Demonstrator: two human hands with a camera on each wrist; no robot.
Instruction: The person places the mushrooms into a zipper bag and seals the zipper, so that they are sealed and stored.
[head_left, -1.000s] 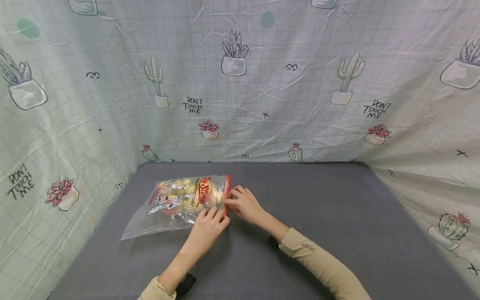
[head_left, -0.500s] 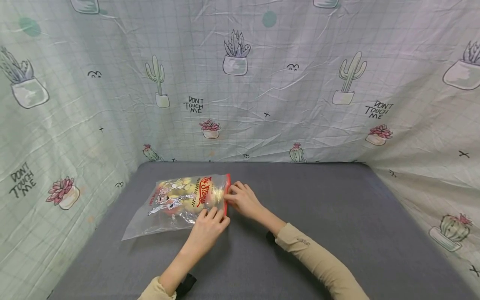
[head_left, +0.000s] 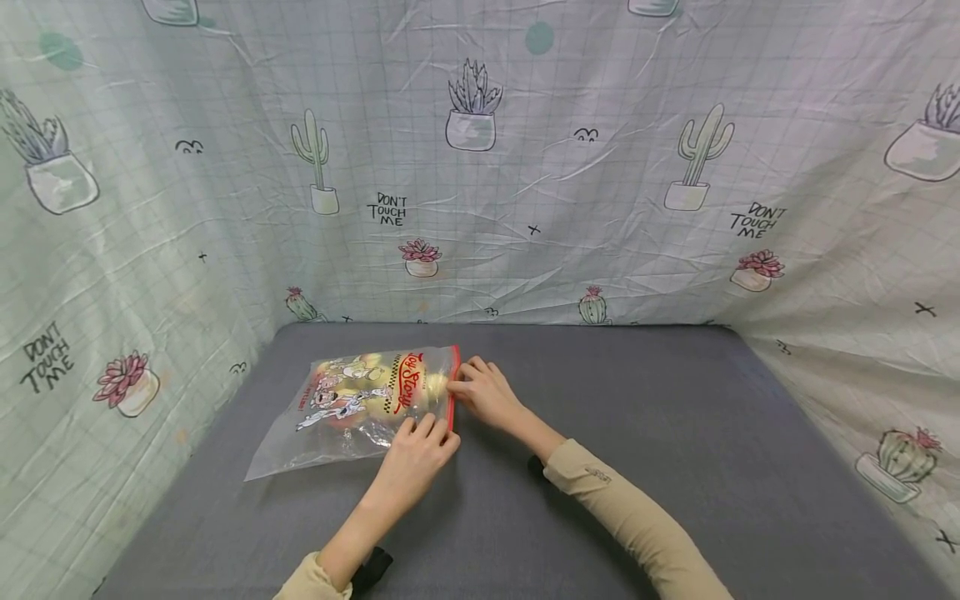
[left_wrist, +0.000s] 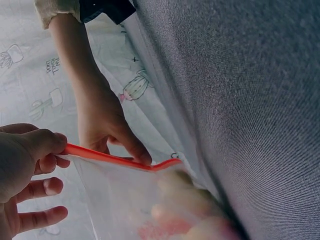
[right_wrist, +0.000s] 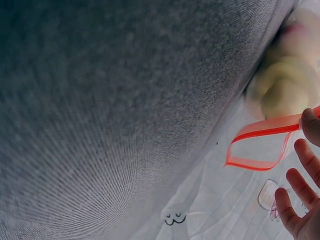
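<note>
A clear zip bag [head_left: 300,446] printed with red lettering and cartoon figures lies on its side, with several yellow and reddish round things [right_wrist: 287,95], blurred by the plastic, inside. Its mouth is edged by a red zip strip [head_left: 455,360] at the right end. My left hand [head_left: 415,454] pinches the near end of that strip between thumb and index finger, the other fingers spread below. Farther along the strip, my right hand [head_left: 491,400] pinches it with thumb and fingers. In the right wrist view the strip's far part [right_wrist: 250,166] gapes in a loop.
The bag lies at the left middle of a dark grey cloth-covered table [head_left: 637,400]. A pale curtain [head_left: 525,183] with cactus prints rises behind the table and along both sides. A black band [head_left: 372,569] shows under the left wrist.
My right hand has slid a short way along the red strip, away from me toward its far end. My left hand keeps its place and pinch at the near corner.
</note>
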